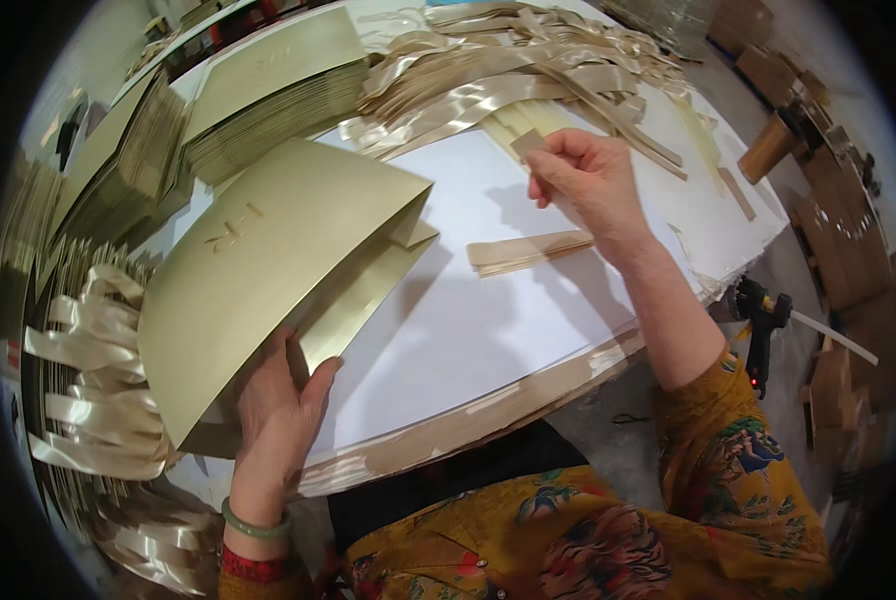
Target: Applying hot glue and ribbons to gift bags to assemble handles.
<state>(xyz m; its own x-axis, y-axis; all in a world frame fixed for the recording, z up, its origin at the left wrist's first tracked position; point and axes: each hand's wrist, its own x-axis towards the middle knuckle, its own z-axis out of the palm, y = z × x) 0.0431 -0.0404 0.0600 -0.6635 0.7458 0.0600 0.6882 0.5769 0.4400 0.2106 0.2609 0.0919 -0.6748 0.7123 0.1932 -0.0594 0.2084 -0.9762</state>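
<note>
My left hand (283, 397) grips the open edge of a gold paper bag (268, 217), fingers inside its mouth and thumb on the near panel. The bag lies tilted on a white work surface (433, 367) and bears an embossed mark. My right hand (579, 176) is raised over the surface, pinching a small beige strip (527, 142) between thumb and fingers; part of the strip is hidden by the hand. Below that hand lies a short stack of beige strips (527, 253). Pale yellowish strips (534, 120) lie just behind the right hand.
Stacks of gold bags (275, 97) stand at the back left. Satin ribbons (485, 75) are heaped along the back, and bags with ribbon loops (103, 375) stand at far left. A glue gun (767, 322) hangs by the right edge; cardboard boxes (842, 232) stand beyond.
</note>
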